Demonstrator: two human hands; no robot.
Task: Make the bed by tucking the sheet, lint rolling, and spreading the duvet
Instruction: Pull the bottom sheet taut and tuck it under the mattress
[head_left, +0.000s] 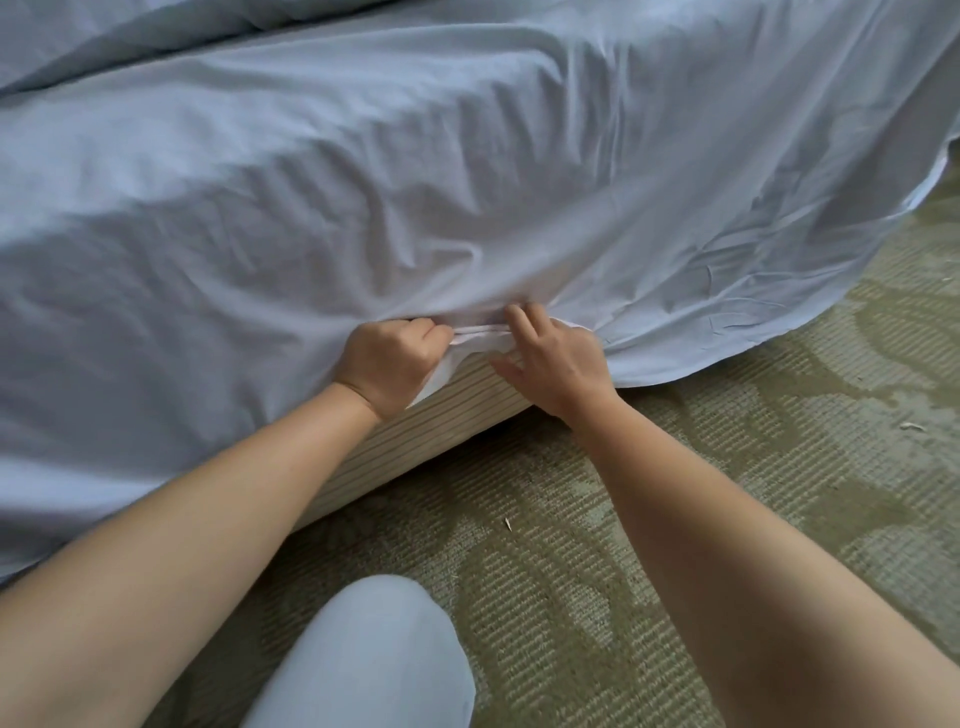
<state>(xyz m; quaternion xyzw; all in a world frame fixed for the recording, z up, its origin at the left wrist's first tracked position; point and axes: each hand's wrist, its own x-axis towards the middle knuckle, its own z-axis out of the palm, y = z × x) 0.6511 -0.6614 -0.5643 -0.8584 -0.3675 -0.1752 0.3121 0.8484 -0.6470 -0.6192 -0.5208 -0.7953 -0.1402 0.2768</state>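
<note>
A pale blue sheet (415, 171) covers the bed and hangs over its near side, draping to the carpet on the right. My left hand (387, 361) grips a bunched fold of the sheet's edge at the mattress side. My right hand (553, 358) lies beside it with fingers extended, pressing the sheet's edge in at the gap above the striped bed base (415, 441). A rumpled duvet (104, 31) lies at the far left of the bed.
Green patterned carpet (727, 467) spreads below and to the right of the bed. My knee in light trousers (374, 660) is at the bottom centre. Small bits of debris (911, 427) lie on the carpet.
</note>
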